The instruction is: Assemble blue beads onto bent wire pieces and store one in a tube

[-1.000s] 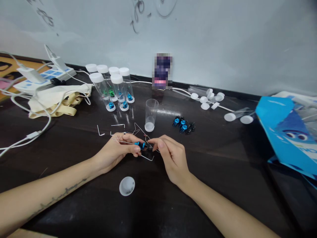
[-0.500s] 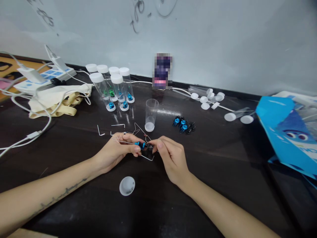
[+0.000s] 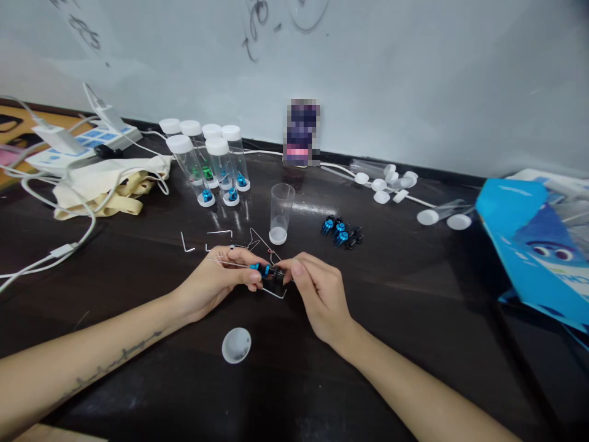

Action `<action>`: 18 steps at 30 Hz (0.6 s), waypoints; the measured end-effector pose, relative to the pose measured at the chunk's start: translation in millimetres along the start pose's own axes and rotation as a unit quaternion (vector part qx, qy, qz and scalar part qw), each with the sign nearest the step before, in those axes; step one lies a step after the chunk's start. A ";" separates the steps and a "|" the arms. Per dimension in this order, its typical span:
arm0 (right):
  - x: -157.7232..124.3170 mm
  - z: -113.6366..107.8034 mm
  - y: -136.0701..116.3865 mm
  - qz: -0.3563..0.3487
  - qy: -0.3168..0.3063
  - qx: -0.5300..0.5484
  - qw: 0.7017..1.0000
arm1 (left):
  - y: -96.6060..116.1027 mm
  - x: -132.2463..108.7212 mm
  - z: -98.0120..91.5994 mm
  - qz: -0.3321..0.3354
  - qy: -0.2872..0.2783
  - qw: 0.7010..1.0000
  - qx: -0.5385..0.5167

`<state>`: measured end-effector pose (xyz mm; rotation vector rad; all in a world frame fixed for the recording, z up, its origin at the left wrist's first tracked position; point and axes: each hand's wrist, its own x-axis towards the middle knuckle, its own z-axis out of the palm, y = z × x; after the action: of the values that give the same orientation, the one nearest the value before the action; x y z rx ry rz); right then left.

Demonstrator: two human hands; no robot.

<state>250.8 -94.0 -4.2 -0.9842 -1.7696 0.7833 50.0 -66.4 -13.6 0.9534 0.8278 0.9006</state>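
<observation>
Between the thumb and fingers of my left hand (image 3: 218, 273) is a small blue-and-black metal part (image 3: 262, 270), held lying sideways. A thin wire-like rod (image 3: 227, 263) runs left from it across my fingers. My right hand (image 3: 319, 291) is closed in a pinch at the part's black right end; its fingertips partly hide that end. Just below the part lies an L-shaped hex key (image 3: 275, 294), partly covered by my left hand. A bent wire piece (image 3: 257, 236) shows behind my hands. A small white cup-like cap (image 3: 236, 345) with tiny dark bits inside sits nearer to me.
An uncapped clear tube (image 3: 281, 205) stands behind my hands. Several capped tubes (image 3: 217, 147) are at the back left, near a cloth bag (image 3: 108, 184) and cables. More blue-and-black parts (image 3: 341, 235), loose white caps (image 3: 381, 196) and a blue bag (image 3: 519, 239) are to the right.
</observation>
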 end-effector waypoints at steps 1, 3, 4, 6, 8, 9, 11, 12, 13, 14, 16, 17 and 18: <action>-0.1 0.0 0.0 0.002 -0.003 -0.001 1.000 | 0.2 0.0 0.2 0.000 0.000 1.000 0.001; -0.4 -0.3 -0.1 0.005 -0.003 -0.004 1.000 | 0.5 0.0 0.6 -0.001 0.001 1.000 0.000; -0.6 -0.5 -0.2 0.005 0.000 -0.005 1.000 | 0.5 0.1 0.8 -0.002 0.003 1.000 -0.002; -0.9 -0.8 -0.4 0.002 0.006 -0.004 1.000 | 0.6 0.2 0.8 -0.004 0.005 1.000 -0.004; -1.1 -0.9 -0.6 -0.004 0.007 -0.001 1.000 | 0.5 0.1 0.5 -0.004 0.004 1.000 -0.005; -1.2 -0.8 -0.7 -0.004 0.004 -0.001 1.000 | 0.4 0.1 0.3 -0.003 0.003 1.000 -0.004; -1.2 -0.7 -1.0 -0.001 -0.001 -0.004 1.000 | 0.2 -0.1 -0.1 -0.002 0.003 1.000 -0.002; -1.1 -0.7 -1.1 0.001 -0.001 -0.006 1.000 | 0.2 -0.1 -0.2 -0.002 0.004 1.000 -0.002; -1.1 -0.8 -1.3 0.003 0.001 -0.008 1.000 | 0.2 -0.1 -0.2 -0.004 0.005 1.000 -0.002; -1.0 -0.9 -1.4 0.003 0.004 -0.009 1.000 | 0.2 0.0 -0.1 -0.005 0.007 1.000 -0.002; -0.8 -1.1 -1.4 0.000 0.008 -0.007 1.000 | 0.4 0.4 0.3 -0.007 0.010 1.000 -0.002; -0.6 -1.0 -1.3 -0.002 0.008 -0.005 1.000 | 0.4 0.6 0.6 -0.006 0.009 1.000 -0.002; -0.5 -1.0 -0.9 -0.003 0.005 -0.003 1.000 | 0.5 0.7 0.8 -0.006 0.009 1.000 -0.001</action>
<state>251.6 -94.7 -3.3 -0.9859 -1.7658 0.7676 50.9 -65.9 -13.0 0.9386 0.8468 0.9017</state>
